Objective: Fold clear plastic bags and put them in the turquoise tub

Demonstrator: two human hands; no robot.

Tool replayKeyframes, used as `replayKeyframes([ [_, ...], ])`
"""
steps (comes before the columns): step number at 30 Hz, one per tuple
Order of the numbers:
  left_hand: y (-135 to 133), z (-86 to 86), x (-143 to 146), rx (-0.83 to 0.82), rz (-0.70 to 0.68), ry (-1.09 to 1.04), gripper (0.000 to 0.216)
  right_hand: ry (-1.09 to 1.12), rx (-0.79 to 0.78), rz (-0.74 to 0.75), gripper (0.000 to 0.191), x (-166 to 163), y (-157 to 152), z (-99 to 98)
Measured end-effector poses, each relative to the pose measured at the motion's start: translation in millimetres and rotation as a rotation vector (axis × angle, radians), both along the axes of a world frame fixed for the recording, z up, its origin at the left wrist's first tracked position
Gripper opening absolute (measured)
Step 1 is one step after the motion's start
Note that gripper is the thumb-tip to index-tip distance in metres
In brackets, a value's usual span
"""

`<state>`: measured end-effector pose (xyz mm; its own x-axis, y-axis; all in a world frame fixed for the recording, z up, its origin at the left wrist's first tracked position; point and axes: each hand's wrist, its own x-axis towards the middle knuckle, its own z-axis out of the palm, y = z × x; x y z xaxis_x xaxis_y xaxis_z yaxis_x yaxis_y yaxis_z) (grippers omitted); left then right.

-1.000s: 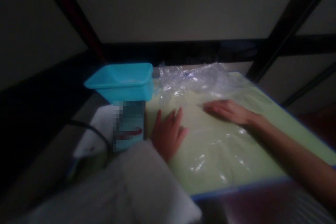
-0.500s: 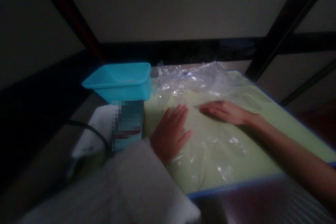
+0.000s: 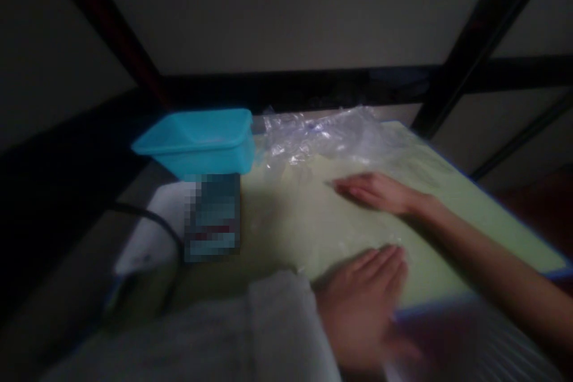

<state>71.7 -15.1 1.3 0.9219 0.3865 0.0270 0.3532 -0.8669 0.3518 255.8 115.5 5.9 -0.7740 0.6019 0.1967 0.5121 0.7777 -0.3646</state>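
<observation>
My left hand [image 3: 358,304], at the end of a light grey sleeve, lies near the front edge of the yellow-green board [image 3: 501,224]. Its fingers are stretched out over clear plastic film, and the thumb side is blurred. Farther back, my right hand [image 3: 376,191] rests palm down with its fingers extended to the left. Neither hand grips anything. The clear plastic film [image 3: 331,134] is crumpled along the back of the board. Toward the front it lies thin and flat, hard to tell from the surface.
A turquoise plastic basin [image 3: 201,149] stands at the back left. In front of it is a pixelated dark rectangular thing [image 3: 215,218] beside a white piece [image 3: 154,233]. A black cable [image 3: 147,212] crosses there. Dark frame bars [image 3: 286,89] run behind the board.
My left hand has slid toward the front edge and to the right over the film. The wrinkles near the front now look flatter or covered. My right hand has stayed nearly still.
</observation>
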Motion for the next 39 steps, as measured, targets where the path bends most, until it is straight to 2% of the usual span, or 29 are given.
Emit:
replayKeyframes([
  [5,-3,-2.6,-1,0.051,-0.082,-0.024,0.069,0.03,0.005,-0.007,0.041,0,0,-1.8],
  [12,-3,7.0,2,0.022,-0.076,0.074,0.063,0.06,-0.003,-0.005,0.039,2,5,-6.3],
  [17,-4,2.6,2,0.081,-0.067,0.027,0.063,0.15,0.054,-0.001,0.039,-3,-15,12.4],
  [19,-4,-0.5,2,0.104,-0.061,-0.023,0.061,0.175,0.004,0.069,0.042,-9,-35,22.5],
  [21,-5,-2.1,3,0.091,-0.052,-0.032,0.059,0.128,-0.102,0.206,0.047,-15,-57,26.7],
  [23,-7,-1.9,4,0.051,-0.019,0.011,0.055,0.022,-0.208,0.333,0.053,-20,-73,22.6],
  [25,-8,-0.5,5,0.023,0.024,0.041,0.051,-0.05,-0.248,0.415,0.057,-23,-79,12.1],
  [30,-7,2.4,5,0.056,-0.007,-0.018,0.051,-0.056,-0.208,0.349,0.06,-22,-55,-11.8],
  [39,-5,-2.2,3,0.164,-0.046,-0.008,0.046,-0.104,-0.039,0.17,0.061,-24,33,-25.9],
])
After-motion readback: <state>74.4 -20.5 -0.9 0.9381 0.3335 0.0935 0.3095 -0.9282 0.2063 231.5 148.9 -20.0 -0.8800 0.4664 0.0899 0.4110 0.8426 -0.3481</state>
